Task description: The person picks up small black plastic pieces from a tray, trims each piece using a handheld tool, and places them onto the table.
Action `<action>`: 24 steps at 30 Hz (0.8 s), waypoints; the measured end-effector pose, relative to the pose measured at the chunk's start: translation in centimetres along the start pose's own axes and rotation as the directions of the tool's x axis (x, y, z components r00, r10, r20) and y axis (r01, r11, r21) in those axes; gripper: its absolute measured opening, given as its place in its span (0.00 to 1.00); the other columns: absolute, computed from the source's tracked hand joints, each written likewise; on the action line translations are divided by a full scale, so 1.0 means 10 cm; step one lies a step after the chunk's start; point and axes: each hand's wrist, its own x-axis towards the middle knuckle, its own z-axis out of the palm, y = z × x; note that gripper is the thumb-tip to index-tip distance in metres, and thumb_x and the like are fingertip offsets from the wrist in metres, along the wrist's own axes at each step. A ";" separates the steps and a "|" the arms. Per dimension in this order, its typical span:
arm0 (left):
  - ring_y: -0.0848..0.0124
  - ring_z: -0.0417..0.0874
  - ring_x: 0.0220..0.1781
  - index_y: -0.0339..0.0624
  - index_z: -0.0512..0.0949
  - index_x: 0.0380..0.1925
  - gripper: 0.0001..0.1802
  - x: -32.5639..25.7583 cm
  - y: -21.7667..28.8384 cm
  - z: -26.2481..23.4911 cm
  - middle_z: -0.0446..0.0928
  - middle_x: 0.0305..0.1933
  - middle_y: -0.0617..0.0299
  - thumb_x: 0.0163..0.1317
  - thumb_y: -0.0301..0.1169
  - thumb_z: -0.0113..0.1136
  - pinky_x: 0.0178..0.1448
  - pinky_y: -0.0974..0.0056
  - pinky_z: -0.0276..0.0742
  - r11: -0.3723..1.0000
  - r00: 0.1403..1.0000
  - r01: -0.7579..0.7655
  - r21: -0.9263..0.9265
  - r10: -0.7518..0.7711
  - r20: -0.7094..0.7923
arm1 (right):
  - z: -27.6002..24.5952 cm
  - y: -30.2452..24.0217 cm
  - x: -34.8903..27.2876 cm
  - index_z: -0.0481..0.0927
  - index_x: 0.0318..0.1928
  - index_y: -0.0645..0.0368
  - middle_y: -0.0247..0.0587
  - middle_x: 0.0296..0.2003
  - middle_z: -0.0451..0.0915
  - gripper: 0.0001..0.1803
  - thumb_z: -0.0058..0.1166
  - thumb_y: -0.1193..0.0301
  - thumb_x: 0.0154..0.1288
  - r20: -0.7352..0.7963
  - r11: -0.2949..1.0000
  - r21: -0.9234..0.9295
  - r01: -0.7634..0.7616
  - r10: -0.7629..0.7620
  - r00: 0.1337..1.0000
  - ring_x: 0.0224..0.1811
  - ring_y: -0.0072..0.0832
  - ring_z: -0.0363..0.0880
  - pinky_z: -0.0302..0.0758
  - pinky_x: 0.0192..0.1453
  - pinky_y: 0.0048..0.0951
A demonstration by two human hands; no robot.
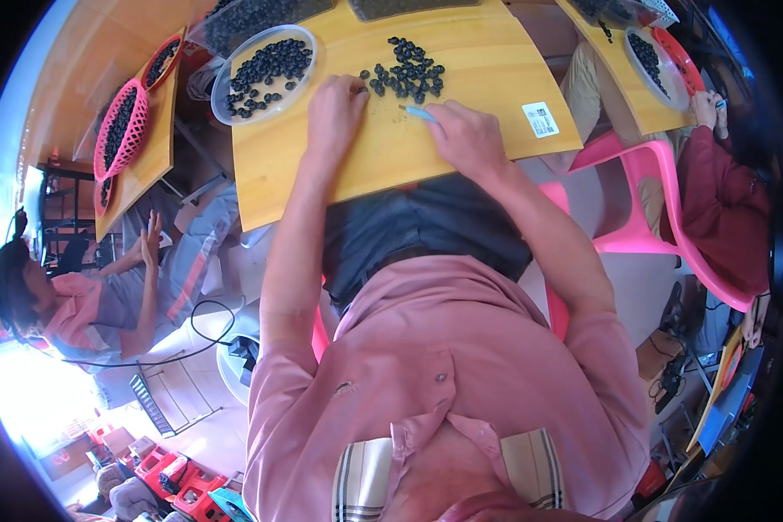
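My left hand (336,111) rests on the yellow table (461,143) with its fingers pinched together around a small black part, mostly hidden by the fingertips. In my right hand (468,135) is a slim light-blue tool (420,114), pointing left toward the other hand; the kind of its tip is too small to tell. Just beyond both hands lies a loose pile of small round black parts (411,71). To the left of my left hand, a round clear tray (221,97) holds many more of these parts. Tiny dark scraps lie between my hands.
At the far edge stand clear bins (391,9) of black parts. A white label (540,120) is stuck at the table's right. On the left, a person (70,304) sits beside a pink basket (123,130). Another person in dark red (722,191) works by a pink chair (644,187) on the right.
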 end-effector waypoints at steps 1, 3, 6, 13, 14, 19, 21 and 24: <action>0.55 0.89 0.41 0.37 0.89 0.46 0.12 0.01 0.00 0.00 0.86 0.44 0.48 0.64 0.30 0.73 0.49 0.54 0.84 1.000 1.000 0.000 0.001 0.000 -0.001 | 0.00 0.00 0.00 0.88 0.46 0.54 0.41 0.33 0.85 0.08 0.63 0.68 0.70 0.008 1.000 0.000 -0.011 0.011 1.000 0.33 0.44 0.87 0.84 0.37 0.44; 0.56 0.89 0.39 0.37 0.89 0.46 0.13 0.02 -0.02 0.00 0.87 0.44 0.48 0.64 0.31 0.74 0.49 0.55 0.84 1.000 1.000 -0.005 -0.005 0.005 -0.008 | 0.00 0.00 0.00 0.89 0.46 0.54 0.40 0.34 0.86 0.07 0.62 0.70 0.70 0.015 1.000 0.000 -0.020 0.020 1.000 0.34 0.44 0.87 0.84 0.37 0.43; 0.56 0.89 0.39 0.37 0.89 0.46 0.14 0.03 -0.05 -0.01 0.88 0.45 0.47 0.63 0.31 0.74 0.49 0.54 0.84 0.999 0.999 -0.034 0.018 0.034 0.003 | 0.01 0.00 0.00 0.89 0.46 0.53 0.41 0.34 0.87 0.07 0.62 0.70 0.70 0.018 1.000 0.015 -0.016 0.016 1.000 0.34 0.44 0.88 0.84 0.38 0.43; 0.61 0.87 0.33 0.33 0.87 0.44 0.11 -0.25 0.24 -0.14 0.87 0.36 0.50 0.63 0.26 0.73 0.41 0.58 0.83 0.943 0.991 0.114 -0.311 -0.130 -0.030 | -0.01 -0.01 -0.01 0.89 0.45 0.53 0.40 0.34 0.86 0.07 0.63 0.70 0.70 0.005 1.000 0.009 -0.006 0.006 1.000 0.33 0.44 0.88 0.84 0.37 0.42; 0.68 0.85 0.31 0.33 0.86 0.45 0.12 -0.32 0.31 -0.16 0.87 0.35 0.55 0.64 0.26 0.74 0.38 0.63 0.80 0.844 0.967 0.245 -0.477 -0.248 0.056 | 0.00 0.01 -0.02 0.89 0.45 0.53 0.40 0.33 0.86 0.07 0.63 0.70 0.70 -0.014 1.000 0.003 0.013 -0.013 1.000 0.33 0.43 0.88 0.84 0.36 0.41; 0.79 0.85 0.38 0.32 0.84 0.51 0.14 -0.66 0.45 -0.08 0.87 0.41 0.62 0.66 0.21 0.74 0.46 0.73 0.81 0.567 0.898 0.416 -0.711 -0.379 0.224 | 0.03 0.00 -0.01 0.89 0.45 0.53 0.39 0.32 0.86 0.07 0.64 0.70 0.69 -0.021 0.999 -0.006 0.039 -0.039 0.999 0.32 0.42 0.87 0.83 0.34 0.41; 0.79 0.85 0.39 0.32 0.84 0.51 0.14 -0.66 0.48 -0.05 0.86 0.42 0.62 0.66 0.21 0.74 0.47 0.73 0.81 0.569 0.906 0.386 -0.726 -0.380 0.185 | 0.03 -0.01 -0.02 0.89 0.45 0.54 0.39 0.31 0.85 0.07 0.64 0.70 0.69 -0.032 0.999 0.002 0.051 -0.051 0.998 0.31 0.42 0.87 0.83 0.34 0.41; 0.79 0.84 0.40 0.33 0.84 0.51 0.15 -0.67 0.53 0.00 0.85 0.43 0.62 0.65 0.20 0.74 0.48 0.73 0.81 0.580 0.931 0.307 -0.755 -0.349 0.110 | -0.02 -0.05 0.00 0.87 0.45 0.54 0.39 0.30 0.82 0.08 0.65 0.69 0.68 -0.044 0.996 -0.002 0.085 -0.085 0.995 0.31 0.41 0.87 0.83 0.32 0.41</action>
